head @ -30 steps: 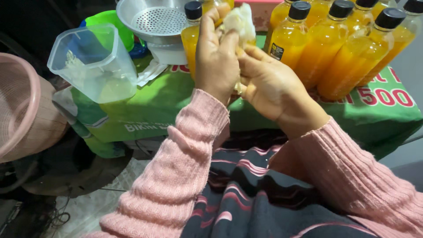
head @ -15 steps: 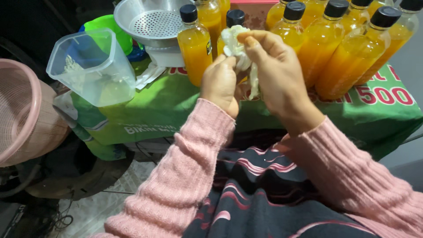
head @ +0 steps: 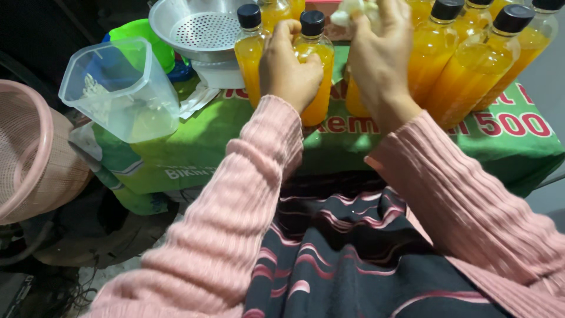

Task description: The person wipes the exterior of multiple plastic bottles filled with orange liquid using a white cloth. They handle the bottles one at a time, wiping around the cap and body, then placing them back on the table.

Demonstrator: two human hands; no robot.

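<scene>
My left hand (head: 289,69) is wrapped around a bottle of orange juice (head: 315,76) with a black cap, standing on the green printed cover (head: 235,141). Beside it on the left stands another black-capped juice bottle (head: 249,53). My right hand (head: 381,56) is raised over the row of bottles and grips a crumpled white cloth (head: 353,10) at its fingertips. Several more orange bottles (head: 471,65) stand to the right of that hand.
A clear plastic jug (head: 120,88) sits at the left, with a metal strainer bowl (head: 197,29) and a green container (head: 141,35) behind it. A pink mesh basket (head: 26,153) stands at the far left. My lap in dark striped fabric (head: 341,247) is below.
My left hand let go of the cloth and closed around a bottle. My right hand carried the white cloth up and to the right, over the bottles.
</scene>
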